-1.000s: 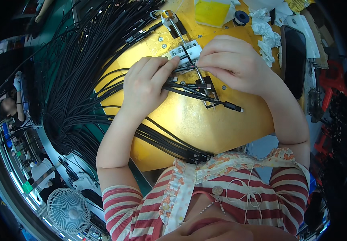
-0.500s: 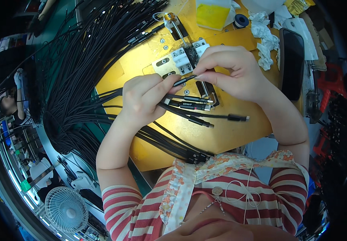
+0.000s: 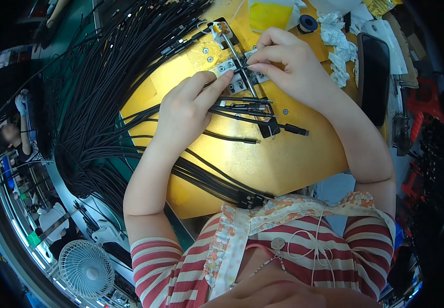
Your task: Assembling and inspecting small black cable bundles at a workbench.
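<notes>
My left hand (image 3: 187, 105) is closed round several black cables, whose connector ends (image 3: 245, 107) stick out to the right below its fingers. Its thumb and forefinger press on one black cable end (image 3: 239, 69) at a small metal fixture (image 3: 224, 68) with screwed blocks and a slanting rod. From the other side my right hand (image 3: 295, 65) pinches at the tip of that same cable end; what exactly lies between its fingertips is too small to make out. One cable with a connector (image 3: 250, 141) lies on the gold-coloured work plate (image 3: 294, 159) below the left hand.
A thick mass of black cables (image 3: 98, 102) covers the left side. More cable ends (image 3: 247, 199) lie near my apron. To the right are a black phone (image 3: 373, 79), crumpled tissues (image 3: 339, 56) and a dark spool (image 3: 308, 23). A white fan (image 3: 86, 268) stands lower left; another person is farther left.
Both hands have moved away from me, bringing the cable end from in front of the fixture onto its blocks. One cable has dropped from the held bundle onto the plate.
</notes>
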`<act>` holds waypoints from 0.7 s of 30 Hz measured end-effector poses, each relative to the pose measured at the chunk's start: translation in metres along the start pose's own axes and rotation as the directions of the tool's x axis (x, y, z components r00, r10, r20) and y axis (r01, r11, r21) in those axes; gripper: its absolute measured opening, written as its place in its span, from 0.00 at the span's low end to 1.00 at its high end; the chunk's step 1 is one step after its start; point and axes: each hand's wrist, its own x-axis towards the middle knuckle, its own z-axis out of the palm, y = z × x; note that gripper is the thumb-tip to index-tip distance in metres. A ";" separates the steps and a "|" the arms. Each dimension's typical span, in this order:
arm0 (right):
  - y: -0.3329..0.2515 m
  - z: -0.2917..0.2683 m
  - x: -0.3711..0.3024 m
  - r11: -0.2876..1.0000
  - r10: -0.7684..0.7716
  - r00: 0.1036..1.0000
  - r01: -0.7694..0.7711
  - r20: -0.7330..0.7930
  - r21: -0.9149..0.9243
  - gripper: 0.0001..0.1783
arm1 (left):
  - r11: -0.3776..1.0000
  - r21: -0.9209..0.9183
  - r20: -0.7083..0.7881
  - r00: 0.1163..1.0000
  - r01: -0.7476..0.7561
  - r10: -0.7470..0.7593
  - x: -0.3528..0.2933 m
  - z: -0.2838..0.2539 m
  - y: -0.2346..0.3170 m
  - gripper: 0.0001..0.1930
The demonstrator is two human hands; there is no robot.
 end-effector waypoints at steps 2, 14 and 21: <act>0.000 0.001 -0.001 0.999 -0.043 0.999 0.043 -0.012 -0.028 0.06 | 1.000 -0.004 0.002 1.000 0.002 -0.002 0.000 0.002 -0.001 0.31; -0.016 -0.011 -0.005 0.887 -0.207 0.971 0.238 0.119 -0.396 0.03 | 1.000 -0.022 -0.004 1.000 -0.005 0.005 0.001 0.003 0.000 0.31; -0.033 -0.038 0.001 0.936 0.226 0.853 -0.324 0.471 0.138 0.04 | 1.000 0.001 -0.014 1.000 -0.024 0.024 -0.001 0.002 -0.002 0.32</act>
